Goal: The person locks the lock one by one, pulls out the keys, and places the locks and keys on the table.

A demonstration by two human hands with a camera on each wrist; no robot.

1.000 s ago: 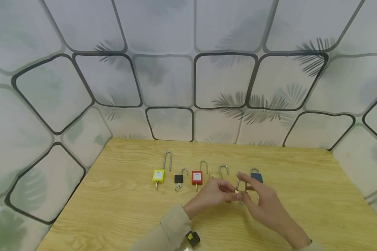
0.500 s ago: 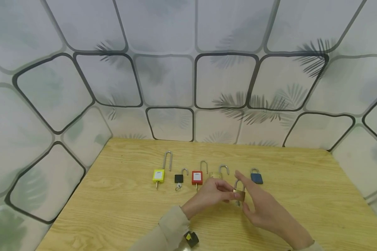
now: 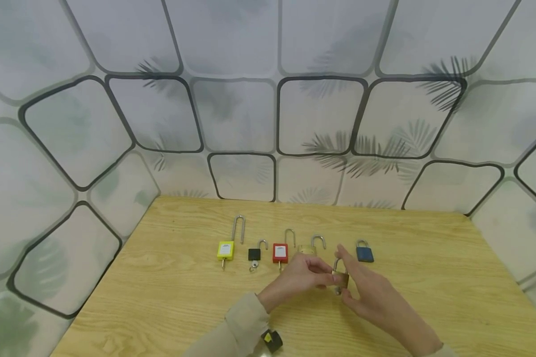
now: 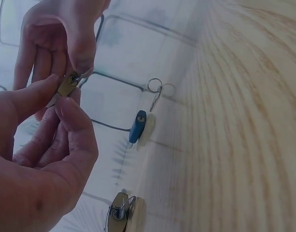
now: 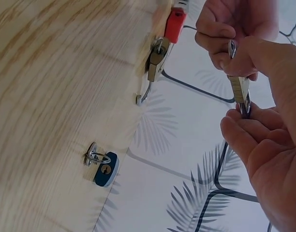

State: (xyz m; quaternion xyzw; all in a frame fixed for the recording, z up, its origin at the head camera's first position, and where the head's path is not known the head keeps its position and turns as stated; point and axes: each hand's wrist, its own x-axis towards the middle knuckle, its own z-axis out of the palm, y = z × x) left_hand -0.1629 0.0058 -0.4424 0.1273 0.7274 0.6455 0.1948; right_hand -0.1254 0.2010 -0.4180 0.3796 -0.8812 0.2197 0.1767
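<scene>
A small brass padlock (image 3: 341, 279) with a steel shackle is held upright over the table. My left hand (image 3: 300, 273) pinches its body from the left side, between thumb and fingers. My right hand (image 3: 375, 292) spans it lengthwise. In the right wrist view the right fingertips (image 5: 237, 125) touch the shackle end, and the right thumb lies at the keyhole end, beside a key (image 5: 232, 47). On the table nearby are a blue padlock (image 3: 365, 254), to the right, and a larger brass padlock (image 3: 306, 249) with a raised shackle, partly covered by my left hand.
Further left in the row stand a red padlock (image 3: 280, 253), a small black padlock (image 3: 254, 254) and a yellow padlock (image 3: 225, 250), all with shackles raised. A black and yellow object (image 3: 272, 340) lies by my left sleeve. A patterned wall (image 3: 310, 178) borders the wooden table (image 3: 174, 287).
The held padlock has turned, showing more of its brass face, and shifted slightly left. My right hand drew off the blue padlock's line of sight, then its fingers came back against the shackle.
</scene>
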